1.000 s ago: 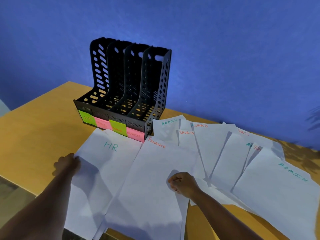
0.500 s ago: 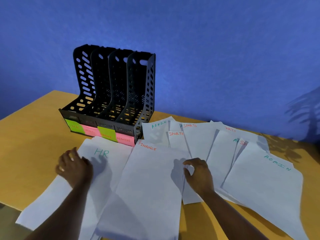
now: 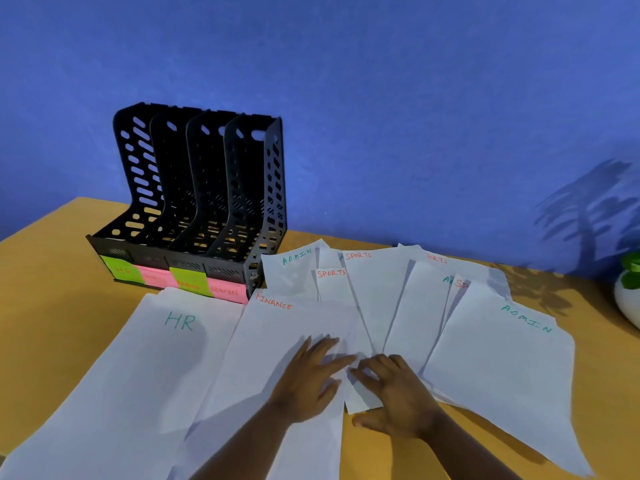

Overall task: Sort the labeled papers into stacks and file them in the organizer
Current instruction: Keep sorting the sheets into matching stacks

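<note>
We are at the very start of the sorting, as far as we can judge. The organizer (image 3: 194,209) stands empty at about ten o'clock on the table (image 3: 52,289), its four slots tagged with green and pink notes (image 3: 188,284). None of the papers is filed yet.

Two sheets lie nearest us: the HR sheet (image 3: 138,368) at nine o'clock and the Finance sheet (image 3: 263,341) just beside it, overlapping its right edge. The rest, marked Sports (image 3: 377,296) and Admin (image 3: 502,368), fan out unsorted from twelve to three o'clock.

Each sheet lies flat, label end away from us. The HR and Finance sheets run long toward one o'clock; the fan splays from twelve round toward ten o'clock.

Our left hand (image 3: 308,379) rests open and flat on the Finance sheet. Our right hand (image 3: 394,396) lies spread on the lower ends of the fanned sheets, gripping nothing.
</note>
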{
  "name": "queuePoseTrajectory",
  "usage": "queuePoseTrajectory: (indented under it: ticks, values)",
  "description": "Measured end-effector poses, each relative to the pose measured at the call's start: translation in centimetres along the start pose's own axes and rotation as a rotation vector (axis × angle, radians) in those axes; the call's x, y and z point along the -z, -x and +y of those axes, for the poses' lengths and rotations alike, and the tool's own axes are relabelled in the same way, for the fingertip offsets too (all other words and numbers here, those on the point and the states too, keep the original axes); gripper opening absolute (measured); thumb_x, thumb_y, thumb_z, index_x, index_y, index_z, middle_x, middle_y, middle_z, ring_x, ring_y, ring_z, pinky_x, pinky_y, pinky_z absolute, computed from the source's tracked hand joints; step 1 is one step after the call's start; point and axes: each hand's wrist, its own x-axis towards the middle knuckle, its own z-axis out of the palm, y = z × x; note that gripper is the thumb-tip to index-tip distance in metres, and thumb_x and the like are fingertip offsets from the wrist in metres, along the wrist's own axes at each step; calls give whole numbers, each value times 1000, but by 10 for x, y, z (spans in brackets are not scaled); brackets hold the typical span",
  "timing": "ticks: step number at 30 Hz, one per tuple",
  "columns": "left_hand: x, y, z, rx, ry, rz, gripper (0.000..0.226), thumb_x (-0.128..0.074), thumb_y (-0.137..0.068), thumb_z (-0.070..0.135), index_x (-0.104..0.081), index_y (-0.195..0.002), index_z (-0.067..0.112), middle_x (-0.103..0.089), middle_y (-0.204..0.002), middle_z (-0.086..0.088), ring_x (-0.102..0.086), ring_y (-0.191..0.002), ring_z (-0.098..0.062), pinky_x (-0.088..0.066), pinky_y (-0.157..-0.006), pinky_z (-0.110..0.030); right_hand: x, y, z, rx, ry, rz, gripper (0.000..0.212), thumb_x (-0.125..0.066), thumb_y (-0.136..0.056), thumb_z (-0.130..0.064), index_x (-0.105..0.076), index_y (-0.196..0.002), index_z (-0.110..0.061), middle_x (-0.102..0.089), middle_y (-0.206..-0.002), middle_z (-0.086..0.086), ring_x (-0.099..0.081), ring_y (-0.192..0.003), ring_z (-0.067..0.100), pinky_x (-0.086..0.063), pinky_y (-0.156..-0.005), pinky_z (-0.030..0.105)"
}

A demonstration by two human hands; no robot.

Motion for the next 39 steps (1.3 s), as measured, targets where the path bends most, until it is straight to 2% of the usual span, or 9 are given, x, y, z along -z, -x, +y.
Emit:
queuePoseTrajectory:
  ticks: [6,10,15,19,23,29,32,36,39]
  values:
    - [-5,11,-13,67,23,-98,41,-35,-94,43,-46,-134,37,-31,-151,0,-19,-143,-21,-7,-114,-53,-6,-7,8,-193,-2,222,41,-93,-46,-24,-78,-84,-19,-72,-70,-4,-68,-59,9,-54,-51,14]
    - [-6,15,-11,89,25,-86,42,-31,-95,43,-57,-125,30,-45,-144,-2,-37,-137,-23,-23,-110,-54,4,-19,17,-721,-470,402,16,-64,-86,-8,-72,-98,-3,-72,-89,15,-68,-83,28,-49,-68,25]
    - [-1,5,-4,61,-46,29,26,-48,-92,34,-69,-106,30,-68,-118,0,-64,-111,-20,-48,-93,-47,27,-35,39,-956,-1074,590,44,-57,-91,-19,-51,-63,14,-45,-62,29,-42,-65,24,-33,-62,33]
    - [4,-20,0,492,561,153,24,-52,-92,17,-68,-108,10,-70,-111,-1,-64,-109,-23,-51,-92,-30,44,-41,32,-723,-1163,425,41,-63,-87,-14,-54,-63,19,-47,-61,31,-44,-63,21,-34,-61,32]
    - [26,-52,-9,1001,1436,263,52,-25,-94,55,-56,-115,17,-66,-103,-3,-64,-91,-28,-54,-75,-36,45,-44,15,-561,-1068,178,50,-67,-85,-14,-49,-39,-24,-36,-41,-13,-32,-40,1,-27,-49,19]
    - [30,-54,-26,1179,1235,126,41,-53,-91,5,-47,-131,-2,-53,-133,-21,-49,-122,-41,-36,-107,-54,36,-45,-8,-458,-1138,-10,12,-67,-84,-21,-78,-85,-16,-73,-80,-8,-60,-72,-7,-44,-70,9]
    - [26,-51,-30,1263,1109,101,38,-49,-92,0,-47,-129,-9,-52,-131,-29,-50,-120,-45,-37,-107,-54,25,-52,8,-577,-757,180,20,-62,-88,-22,-73,-103,-17,-71,-110,1,-64,-104,12,-48,-88,18]
    - [22,-50,-32,1315,1091,130,36,-49,-93,3,-48,-127,-8,-54,-129,-29,-52,-117,-45,-38,-106,-54,13,-56,25,-624,-278,-101,54,-52,-91,-37,-41,-138,-12,-47,-138,2,-40,-130,19,-40,-103,27]
    - [18,-46,-33,1298,1094,162,35,-49,-93,3,-49,-127,-8,-55,-128,-28,-53,-116,-45,-40,-105,-54,6,-59,25,-691,-235,-191,55,-50,-92,-37,-40,-136,-6,-45,-135,6,-41,-127,22,-41,-103,29]
